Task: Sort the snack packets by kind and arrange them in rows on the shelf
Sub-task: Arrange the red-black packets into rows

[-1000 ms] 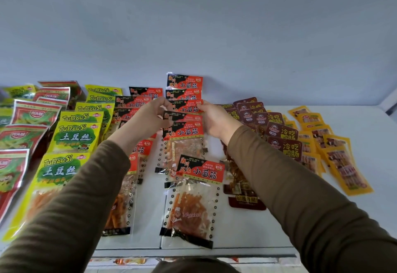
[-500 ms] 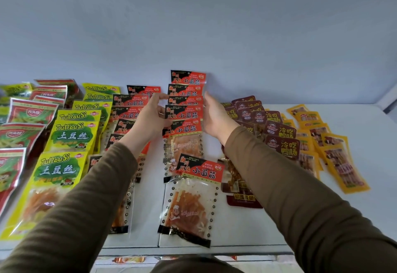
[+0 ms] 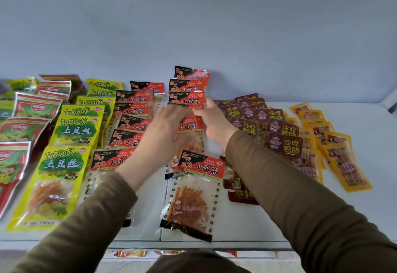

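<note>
Snack packets lie in rows on a white shelf (image 3: pixel 363 212). The middle column holds red-and-black packets (image 3: pixel 186 100), overlapping towards the back wall, with one loose packet (image 3: pixel 198 189) at the front. My left hand (image 3: pixel 163 132) is blurred and lies flat with extended fingers over this column's middle packets. My right hand (image 3: pixel 214 125) is at the column's right side, thumb and fingers pinching the edge of a red-and-black packet (image 3: pixel 190 125). A second red-and-black column (image 3: pixel 133 111) lies just to the left.
Yellow-green packets (image 3: pixel 72 130) and red-green packets (image 3: pixel 32 109) fill the left. Maroon packets (image 3: pixel 283 144) and orange packets (image 3: pixel 343 165) lie to the right. A pale wall (image 3: pixel 214 25) rises behind the rows. The shelf's front edge (image 3: pixel 193 244) is near my body.
My left hand has swept right from the column's left side onto the packets. My right hand has stayed at the right edge and closed its fingers on a packet.
</note>
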Tool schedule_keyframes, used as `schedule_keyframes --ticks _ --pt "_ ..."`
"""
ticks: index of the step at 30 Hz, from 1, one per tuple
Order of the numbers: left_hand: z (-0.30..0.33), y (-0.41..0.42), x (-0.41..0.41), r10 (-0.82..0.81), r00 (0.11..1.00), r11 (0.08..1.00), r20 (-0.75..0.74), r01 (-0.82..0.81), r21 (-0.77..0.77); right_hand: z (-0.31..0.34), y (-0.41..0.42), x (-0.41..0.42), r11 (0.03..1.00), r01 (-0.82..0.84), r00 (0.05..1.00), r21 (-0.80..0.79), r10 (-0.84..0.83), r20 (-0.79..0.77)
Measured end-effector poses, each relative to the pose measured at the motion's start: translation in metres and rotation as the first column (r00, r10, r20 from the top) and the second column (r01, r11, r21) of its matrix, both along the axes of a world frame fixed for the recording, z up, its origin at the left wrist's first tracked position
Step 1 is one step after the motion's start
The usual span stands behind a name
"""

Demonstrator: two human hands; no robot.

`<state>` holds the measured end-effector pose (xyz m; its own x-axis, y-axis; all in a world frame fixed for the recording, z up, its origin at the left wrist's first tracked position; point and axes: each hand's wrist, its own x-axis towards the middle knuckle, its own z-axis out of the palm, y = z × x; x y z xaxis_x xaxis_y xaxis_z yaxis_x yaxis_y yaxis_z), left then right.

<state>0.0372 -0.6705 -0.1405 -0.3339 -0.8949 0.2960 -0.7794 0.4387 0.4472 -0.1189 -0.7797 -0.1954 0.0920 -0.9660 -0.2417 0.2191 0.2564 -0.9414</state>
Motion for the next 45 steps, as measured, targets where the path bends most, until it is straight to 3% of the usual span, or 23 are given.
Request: schedule_keyframes --ticks 2,4,7,10,14,17,20,22,24,28,32,35,37,39,45 --pt "0.004 0.035 -0.01 -0.213 0.965 0.976 0.156 0.202 0.081 0.001 0.0 0.0 1.0 0.013 1.0 0.009 -0.013 0.008" --pt "0.002 0.067 -0.016 -0.289 0.904 0.954 0.316 0.244 0.174 0.001 0.0 0.001 0.999 0.016 1.0 0.027 -0.017 0.004" --pt "-0.011 0.102 -0.01 -0.108 0.908 0.986 0.405 0.046 0.161 0.003 0.002 0.001 0.999 0.032 0.999 0.038 -0.032 0.006" --pt "-0.017 0.112 0.004 0.123 0.936 0.973 0.33 -0.179 0.145 0.002 0.003 0.001 0.999 0.032 0.999 0.043 -0.032 0.002" --pt "-0.018 0.112 0.001 0.085 0.959 0.945 0.271 -0.164 0.283 0.003 0.005 0.001 0.998 0.042 0.999 0.043 -0.041 -0.014" --pt "-0.019 0.109 -0.003 0.125 0.989 0.914 0.074 -0.144 0.38 0.004 0.006 0.001 0.998 0.045 0.999 0.044 -0.044 -0.019" --pt "-0.027 0.113 0.0 0.177 0.966 0.891 -0.191 -0.075 0.448 0.005 0.006 0.0 0.998 0.045 0.999 0.049 -0.045 -0.011" --pt "-0.031 0.115 0.004 0.236 0.915 0.901 -0.328 -0.079 0.427 0.005 0.007 0.0 0.997 0.055 0.998 0.06 -0.054 -0.009" --pt "-0.036 0.111 0.007 0.275 0.885 0.926 -0.375 -0.139 0.352 0.006 0.007 0.001 0.995 0.058 0.998 0.076 -0.057 -0.008" --pt "-0.042 0.092 0.008 0.29 0.923 0.953 -0.254 -0.253 0.167 0.008 0.008 0.004 0.996 0.034 0.999 0.082 -0.034 -0.009" --pt "-0.045 0.085 0.009 0.351 0.934 0.934 0.073 -0.355 0.05 0.009 0.01 0.004 0.997 0.028 1.0 0.077 -0.028 -0.005" --pt "-0.037 0.08 0.003 0.212 0.955 0.977 0.207 -0.205 -0.053 0.009 0.012 0.005 0.996 0.041 0.999 0.075 -0.039 -0.025" --pt "-0.042 0.074 -0.004 0.082 0.932 0.997 0.354 -0.08 -0.02 0.01 0.013 0.008 0.996 0.049 0.998 0.07 -0.047 -0.03" --pt "-0.051 0.072 -0.007 0.018 0.906 0.995 0.423 -0.059 0.084 0.011 0.013 0.01 0.996 0.046 0.998 0.07 -0.044 -0.037" --pt "-0.057 0.092 -0.002 0.01 0.91 0.986 0.414 -0.077 0.146 0.008 0.021 0.022 0.99 0.048 0.992 0.132 -0.031 -0.126"
